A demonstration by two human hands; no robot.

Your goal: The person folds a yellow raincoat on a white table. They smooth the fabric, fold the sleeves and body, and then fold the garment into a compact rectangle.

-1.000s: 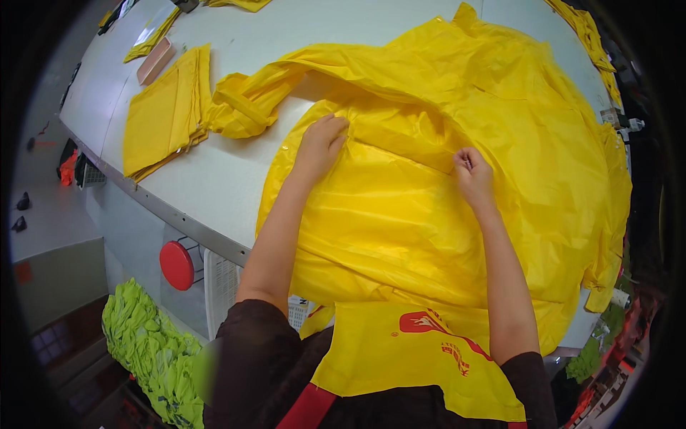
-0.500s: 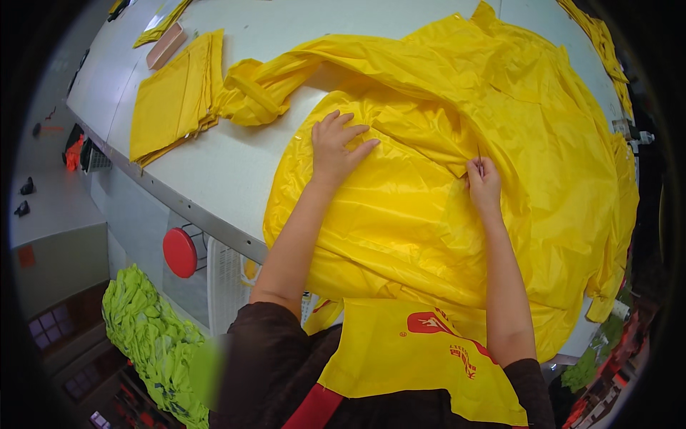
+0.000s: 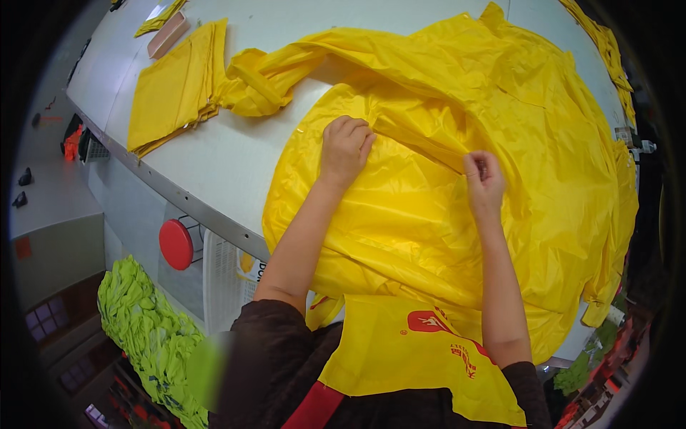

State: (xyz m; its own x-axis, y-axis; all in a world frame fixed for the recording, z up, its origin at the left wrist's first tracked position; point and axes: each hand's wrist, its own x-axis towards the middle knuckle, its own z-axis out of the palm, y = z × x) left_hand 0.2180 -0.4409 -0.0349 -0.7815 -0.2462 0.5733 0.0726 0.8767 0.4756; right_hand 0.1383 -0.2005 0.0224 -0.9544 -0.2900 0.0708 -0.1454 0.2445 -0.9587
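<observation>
A large glossy yellow raincoat [image 3: 414, 207] lies spread and rumpled over the table in front of me, one long twisted sleeve reaching to the left. Fingers bent, my left hand [image 3: 344, 150] pinches the fabric at the upper left end of an open fold. At the other end of that fold, my right hand [image 3: 486, 182] has thumb and fingertips closed on the fabric edge, drawing the edge fairly straight between both hands. Something small and dark shows inside the curled right fingers, too hidden to name.
Folded yellow pieces [image 3: 179, 82] are stacked at the table's left, beside a pink tray [image 3: 168, 34]. Below the metal table edge [image 3: 207, 211] stand a red round stool [image 3: 176, 244] and a white basket [image 3: 218, 279]. A lime-green cloth heap [image 3: 146, 329] lies lower left.
My left hand went from spread flat on the fabric to curled and pinching. The thin pointed metal tool that stuck up from my right hand no longer shows; that hand now grips the edge.
</observation>
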